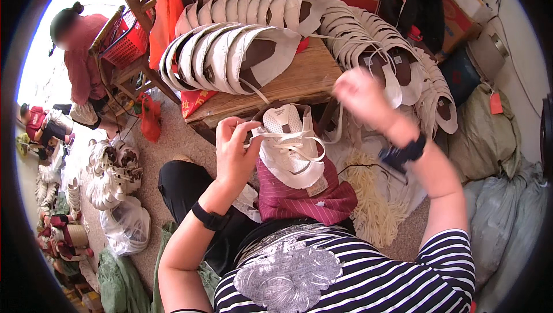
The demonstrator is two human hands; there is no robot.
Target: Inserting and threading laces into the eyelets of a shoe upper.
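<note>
A white shoe upper (288, 169) lies on a maroon striped cloth (276, 200) over my lap, its tongue toward the bench. A cream shoelace (296, 137) crosses its eyelet area in loose loops. At the upper's left edge, my left hand (235, 149) is closed, thumb and fingers pinching the lace. My right hand (366, 97) is raised to the right, above the bench's corner, blurred by motion. Its fingers look curled round a lace end that runs up from the upper; the exact grip is smeared.
Nested rows of white shoe uppers (224, 54) lie on the wooden bench (294, 82), with more stacks (397, 59) at its right. A bundle of cream laces (374, 198) hangs beside my right knee. Bagged uppers (124, 226) and a seated person (86, 54) are at left.
</note>
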